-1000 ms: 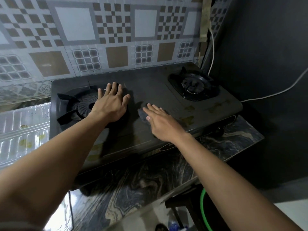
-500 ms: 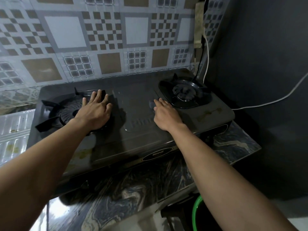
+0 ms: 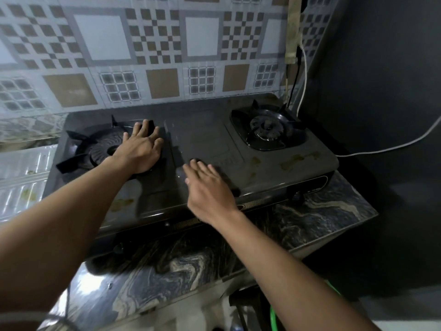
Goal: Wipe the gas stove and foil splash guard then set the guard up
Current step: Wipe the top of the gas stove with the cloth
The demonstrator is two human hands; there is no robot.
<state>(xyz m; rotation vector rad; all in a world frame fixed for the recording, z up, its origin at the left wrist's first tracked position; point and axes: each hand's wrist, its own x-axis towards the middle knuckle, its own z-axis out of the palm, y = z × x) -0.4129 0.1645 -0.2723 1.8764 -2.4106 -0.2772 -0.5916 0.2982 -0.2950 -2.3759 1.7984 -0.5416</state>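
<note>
A dark two-burner gas stove sits on a marbled counter, with yellowish stains along its front right. My left hand lies flat with fingers spread, on the stove top at the right edge of the left burner, holding nothing. My right hand presses flat on the stove's front centre, over a dark cloth. Only a sliver of the cloth shows beside my fingers. The foil splash guard lies flat to the left of the stove, with stains on it.
The right burner stands uncovered at the back right. A patterned tile wall rises directly behind the stove. A white cable and a black one run down the right corner. The marbled counter ends near a green hose.
My right hand slid with the cloth up toward the right burner, then back to the stove's front centre. My left hand stayed by the left burner. The view shifted slightly.
</note>
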